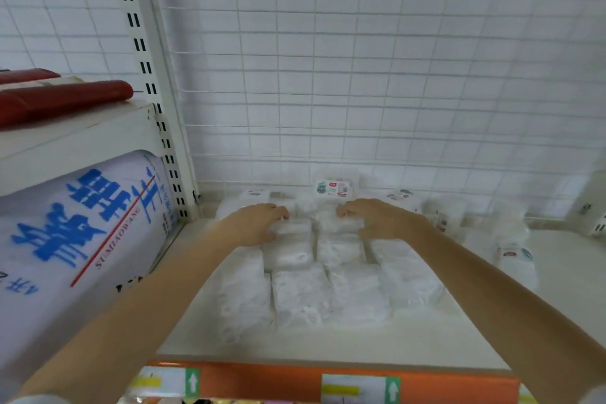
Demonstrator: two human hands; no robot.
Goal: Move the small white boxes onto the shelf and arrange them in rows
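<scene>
Small white wrapped boxes [300, 292]: rows on the cream metal shelf [328, 341], more loose by the wire-grid back. Left hand [259, 223] and right hand [370, 218]: fingers curled, each gripping a box in the far row.

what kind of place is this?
Likely a shop aisle being stocked: a slotted shelving upright with a wire grid back, an orange price-tag strip along the shelf edge, and small white boxes laid in rows.
</scene>
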